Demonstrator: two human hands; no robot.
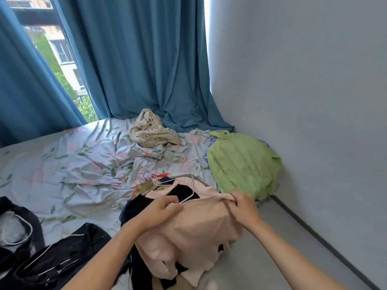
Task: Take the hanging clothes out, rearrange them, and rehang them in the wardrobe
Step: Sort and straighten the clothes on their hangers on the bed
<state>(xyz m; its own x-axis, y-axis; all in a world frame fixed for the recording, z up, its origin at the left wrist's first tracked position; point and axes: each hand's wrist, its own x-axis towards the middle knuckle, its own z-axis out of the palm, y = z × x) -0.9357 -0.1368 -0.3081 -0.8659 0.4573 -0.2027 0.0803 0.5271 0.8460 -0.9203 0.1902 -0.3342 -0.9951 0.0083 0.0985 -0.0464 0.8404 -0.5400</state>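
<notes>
A pale pink garment lies on top of a pile of clothes with hangers at the near edge of the bed. My left hand grips its left shoulder by a white wire hanger. My right hand pinches the garment's right shoulder edge. Dark garments lie under the pink one, and several more hanger hooks stick out behind the pile. The wardrobe is out of view.
A green quilted jacket lies at the bed's right side against the grey wall. A crumpled floral cloth sits by the blue curtains. Dark piped pyjamas lie at the near left on the floral sheet.
</notes>
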